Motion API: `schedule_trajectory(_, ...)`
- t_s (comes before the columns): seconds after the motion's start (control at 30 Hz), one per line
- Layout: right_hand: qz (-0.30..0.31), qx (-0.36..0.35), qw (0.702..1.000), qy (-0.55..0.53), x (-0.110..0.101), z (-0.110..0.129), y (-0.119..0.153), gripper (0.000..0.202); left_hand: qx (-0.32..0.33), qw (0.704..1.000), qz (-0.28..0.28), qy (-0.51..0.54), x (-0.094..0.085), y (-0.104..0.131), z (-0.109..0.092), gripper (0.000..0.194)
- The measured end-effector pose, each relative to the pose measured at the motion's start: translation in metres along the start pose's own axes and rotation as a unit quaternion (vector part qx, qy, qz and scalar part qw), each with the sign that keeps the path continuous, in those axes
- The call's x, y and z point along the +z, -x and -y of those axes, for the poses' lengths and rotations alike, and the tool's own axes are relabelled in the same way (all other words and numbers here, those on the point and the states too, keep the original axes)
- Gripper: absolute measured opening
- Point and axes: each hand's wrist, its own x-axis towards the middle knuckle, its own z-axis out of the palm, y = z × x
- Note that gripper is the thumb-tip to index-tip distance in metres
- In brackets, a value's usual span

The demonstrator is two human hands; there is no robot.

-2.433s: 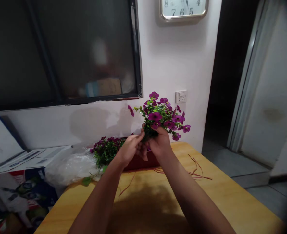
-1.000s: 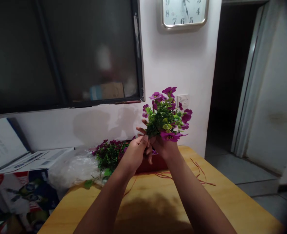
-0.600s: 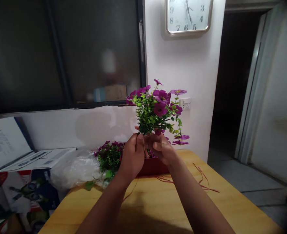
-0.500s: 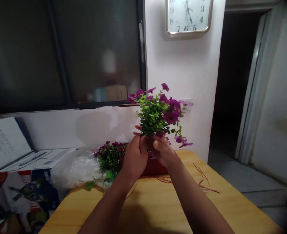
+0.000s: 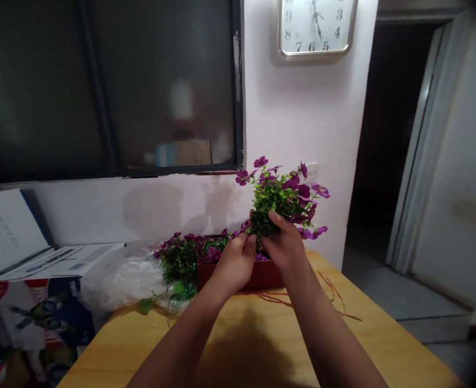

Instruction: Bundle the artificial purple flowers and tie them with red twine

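Note:
A bunch of purple flowers [image 5: 278,196] with green leaves is held up above the table. My right hand [image 5: 288,242] is closed around its lower leaves and stems, thumb on the near side. My left hand [image 5: 238,260] pinches at the base of the bunch, its fingertips close together; the exact stem end there is hidden. Just behind and below my hands stands a red box [image 5: 258,276] with more purple flowers and greenery inside. Another bunch of purple flowers [image 5: 179,256] lies against the box's left side.
Crumpled clear plastic [image 5: 120,277] lies at the table's left edge, beside printed cartons [image 5: 44,310]. Thin reddish strands [image 5: 338,302] are scattered on the wooden table [image 5: 173,358], right of the box. A wall with a clock [image 5: 315,29] rises behind.
The bunch has moved right and down, nearer the box. My right hand has shifted up onto the leaves, and my left hand has dropped to the base of the bunch.

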Motion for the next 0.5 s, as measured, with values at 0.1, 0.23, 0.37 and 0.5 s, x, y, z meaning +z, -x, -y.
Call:
schedule_trajectory(0.1,-0.001,-0.014,1.0,0.009,-0.002,-0.002,-0.001,0.021,-0.04,0.991,0.043,0.119,0.001,-0.002,0.004,0.036)
schedule_trajectory(0.23,0.056,-0.03,0.998,0.019,-0.001,0.0,0.002,0.014,-0.05,0.962,0.155,0.22,-0.003,0.0,0.0,0.038)
schedule_trajectory(0.37,0.067,-0.024,0.997,0.003,0.003,0.004,0.005,0.016,-0.068,0.931,0.234,0.273,-0.014,0.001,-0.004,0.041)
schedule_trajectory(0.5,0.086,0.015,0.996,0.009,0.002,0.006,0.007,0.019,-0.116,0.875,0.297,0.365,-0.021,-0.002,-0.001,0.043)
